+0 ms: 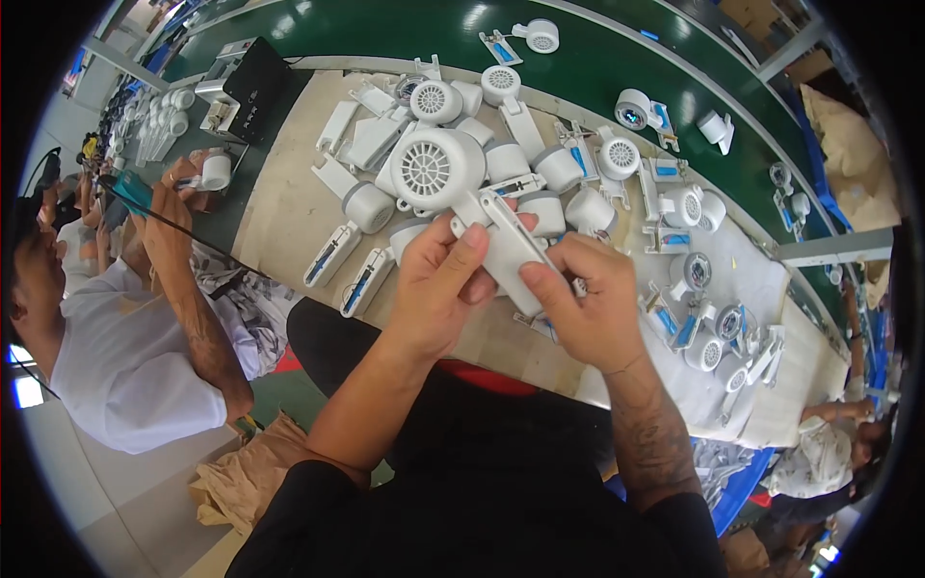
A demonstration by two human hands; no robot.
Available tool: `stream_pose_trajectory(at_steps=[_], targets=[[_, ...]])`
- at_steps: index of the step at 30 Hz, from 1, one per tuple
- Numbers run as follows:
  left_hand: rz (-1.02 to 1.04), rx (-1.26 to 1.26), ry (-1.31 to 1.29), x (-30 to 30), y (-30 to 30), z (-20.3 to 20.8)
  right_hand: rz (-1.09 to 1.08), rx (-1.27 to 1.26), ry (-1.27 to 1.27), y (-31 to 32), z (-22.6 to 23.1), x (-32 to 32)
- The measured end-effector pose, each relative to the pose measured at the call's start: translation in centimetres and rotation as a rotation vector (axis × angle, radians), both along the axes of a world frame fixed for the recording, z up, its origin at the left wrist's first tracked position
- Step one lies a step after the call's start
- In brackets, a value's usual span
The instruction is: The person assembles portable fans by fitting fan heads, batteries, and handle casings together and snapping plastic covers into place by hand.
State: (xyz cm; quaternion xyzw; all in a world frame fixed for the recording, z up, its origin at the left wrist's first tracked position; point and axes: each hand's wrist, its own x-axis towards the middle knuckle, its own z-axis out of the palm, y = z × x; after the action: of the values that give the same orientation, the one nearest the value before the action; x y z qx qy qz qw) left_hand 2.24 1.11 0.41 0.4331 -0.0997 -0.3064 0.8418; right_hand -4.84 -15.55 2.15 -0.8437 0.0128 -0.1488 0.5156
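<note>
A white handheld fan (438,171) with a round slotted grille is held between my hands, its head pointing up and to the left. My left hand (438,284) is closed around the neck end of the handle, thumb on top. My right hand (593,299) grips the lower end of the handle, its thumb pressed along the side. Part of the handle is hidden by my fingers. Just beyond the hands lie several more white fan bodies; one open handle (332,254) shows wiring inside.
Fan parts with blue batteries (665,323) crowd the beige work surface (279,207) to the right. A green conveyor belt (405,37) runs behind, carrying a few fan parts. At the left, a co-worker (145,356) holds a teal tool (130,190) beside a black machine (252,91).
</note>
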Motion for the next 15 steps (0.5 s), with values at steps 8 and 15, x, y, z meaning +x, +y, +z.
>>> stream_pose_trajectory(at_steps=[8,15], targets=[[0.520,0.450,-0.439,8.9,11.8,-0.4,0.275,-0.063,0.206,-0.4,3.0,9.7],[0.414,1.498,-0.792,18.0,21.9,0.8,-0.067,-0.475,0.079,-15.1,-4.1,32.0]])
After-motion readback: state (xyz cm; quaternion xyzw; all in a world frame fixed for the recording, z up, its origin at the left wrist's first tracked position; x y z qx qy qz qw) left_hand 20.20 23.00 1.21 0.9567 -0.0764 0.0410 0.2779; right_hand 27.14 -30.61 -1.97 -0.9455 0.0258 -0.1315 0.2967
